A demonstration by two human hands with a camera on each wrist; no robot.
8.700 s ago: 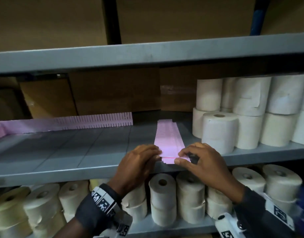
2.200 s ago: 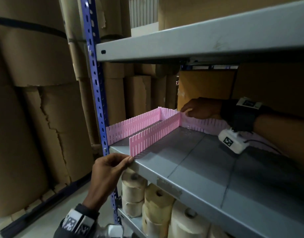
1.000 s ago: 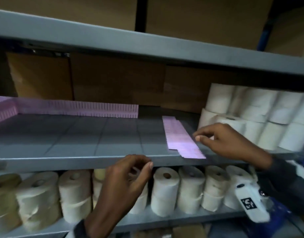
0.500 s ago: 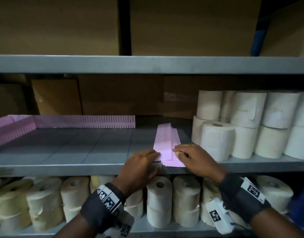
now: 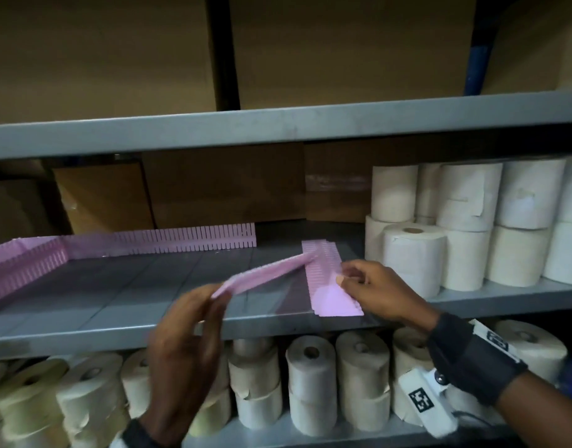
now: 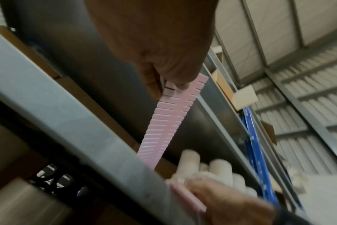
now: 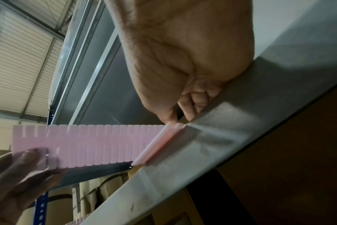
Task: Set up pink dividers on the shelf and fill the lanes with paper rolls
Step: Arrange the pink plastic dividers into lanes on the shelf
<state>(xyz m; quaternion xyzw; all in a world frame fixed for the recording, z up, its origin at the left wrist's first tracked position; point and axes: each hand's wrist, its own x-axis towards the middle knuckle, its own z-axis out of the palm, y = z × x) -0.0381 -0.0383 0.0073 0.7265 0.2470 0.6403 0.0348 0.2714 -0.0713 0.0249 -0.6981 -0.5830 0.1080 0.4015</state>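
One pink slotted divider slants above the grey shelf, its far end still over the flat stack of pink dividers. My left hand pinches the strip's near end, and the left wrist view shows the fingers on the divider. With thumb and curled fingers, my right hand holds the stack down at its right edge. In the right wrist view the stack's end juts over the shelf lip. Other dividers stand along the back and the left side.
Paper rolls are stacked two high on the right part of this shelf, right beside the stack. More rolls fill the shelf below. Cardboard boxes stand behind, and the upper shelf hangs low overhead.
Half a second ago both hands were on the stack's near end. Since then my left hand has lifted one divider off it and swung its near end out to the left.
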